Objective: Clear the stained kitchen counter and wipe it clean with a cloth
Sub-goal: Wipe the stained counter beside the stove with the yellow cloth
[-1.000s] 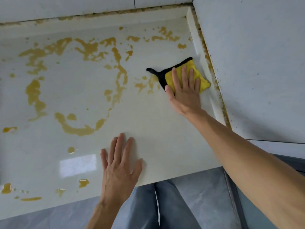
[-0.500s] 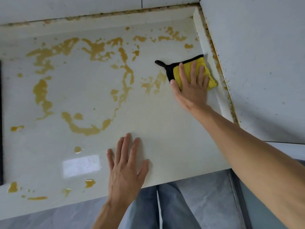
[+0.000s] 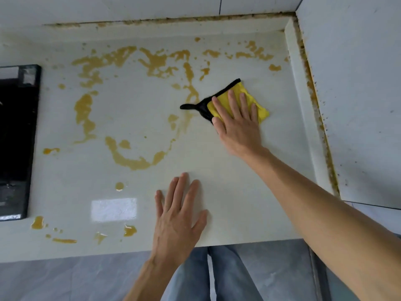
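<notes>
From your head camera you look down on a glossy cream-white tabletop (image 3: 227, 170) streaked with amber-yellow sticky stains (image 3: 130, 161) that trace a rough ring across its middle, with more blotches along the back and near the front-left edge. Your right hand (image 3: 238, 124) lies flat, fingers straight, pressing a folded yellow cloth with black trim (image 3: 261, 107) onto the surface at the ring's right side, well short of the raised lip on the right. Your left hand (image 3: 178, 220) rests palm-down, fingers spread and relaxed, on a bare patch near the front edge, grasping nothing. A black glass cooktop (image 3: 15, 137) is set in at the far left. White wall panels (image 3: 358, 94) meet the tabletop at the back and right, their seams crusted brown. Below the edge show blue jeans (image 3: 227, 276) and a grey floor (image 3: 65, 279).
</notes>
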Tool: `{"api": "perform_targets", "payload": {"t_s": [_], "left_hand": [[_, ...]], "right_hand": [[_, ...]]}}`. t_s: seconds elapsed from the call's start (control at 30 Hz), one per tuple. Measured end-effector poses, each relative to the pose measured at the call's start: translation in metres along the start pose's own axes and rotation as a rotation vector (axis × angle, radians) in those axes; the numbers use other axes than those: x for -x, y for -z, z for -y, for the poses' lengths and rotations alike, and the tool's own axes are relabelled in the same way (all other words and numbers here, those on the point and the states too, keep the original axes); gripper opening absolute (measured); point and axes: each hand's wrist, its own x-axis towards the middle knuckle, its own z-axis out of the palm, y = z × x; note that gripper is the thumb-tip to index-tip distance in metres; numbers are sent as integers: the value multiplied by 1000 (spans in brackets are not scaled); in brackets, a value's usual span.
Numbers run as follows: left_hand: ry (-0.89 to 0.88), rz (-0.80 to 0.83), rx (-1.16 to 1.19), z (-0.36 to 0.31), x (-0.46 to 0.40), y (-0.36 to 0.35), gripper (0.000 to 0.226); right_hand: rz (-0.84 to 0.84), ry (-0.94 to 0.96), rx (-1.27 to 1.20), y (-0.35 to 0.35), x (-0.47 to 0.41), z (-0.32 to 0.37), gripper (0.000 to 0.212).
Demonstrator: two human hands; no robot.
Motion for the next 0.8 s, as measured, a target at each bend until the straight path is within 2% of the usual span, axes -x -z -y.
{"api": "perform_targets", "payload": {"t_s": [0.1, 0.3, 0.43, 0.57, 0.67, 0.8], "left_hand": [[-7, -7, -2, 0, 0, 1, 70], [-6, -20, -21, 3, 1, -2, 71], [-14, -41, -22, 3, 0, -6, 71], [-20, -75, -20, 5, 0, -11, 74], [-23, -80, -30, 6, 0, -12, 74], [-31, -95, -47, 6, 1, -13, 74]], "right_hand": [[-7, -63, 6, -3, -15, 9, 57], [-22, 300, 116, -20, 71, -3, 61], [-8, 168, 99, -7, 22, 4, 65], [-9, 59, 38, -8, -40, 60, 65], [-35, 180, 68, -20, -20, 80, 63], [-67, 286, 92, -31, 40, 59, 60]]}}
